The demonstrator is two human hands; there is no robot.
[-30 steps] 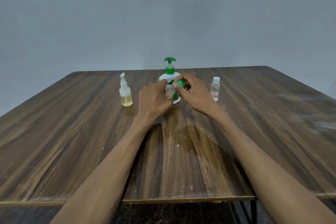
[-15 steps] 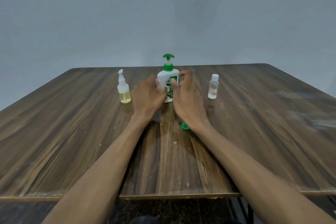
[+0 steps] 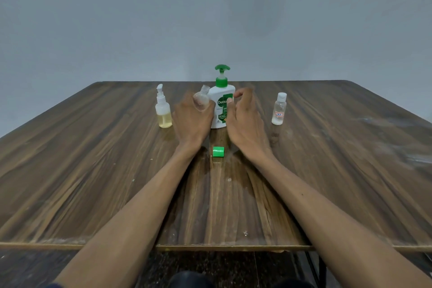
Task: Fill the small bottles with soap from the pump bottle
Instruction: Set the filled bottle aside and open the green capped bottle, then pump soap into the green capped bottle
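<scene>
The left hand (image 3: 192,121) grips a clear uncapped small bottle (image 3: 201,100), tilted with its neck toward one o'clock, just beside the pump bottle (image 3: 221,103). At the pump bottle's three o'clock, the right hand (image 3: 243,121) hovers with fingers loosely curled, holding nothing. A green cap (image 3: 218,152) lies on the bench (image 3: 93,170) at six o'clock of the pump bottle, between the wrists.

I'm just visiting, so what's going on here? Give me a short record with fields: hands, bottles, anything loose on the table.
left hand: grips a small clear bottle, uncapped and tilted
right hand: fingers curled beside the pump bottle, holding nothing
loose: green cap lying on the table between the wrists
left side: spray bottle with yellowish liquid
right side: capped clear bottle, upright
</scene>
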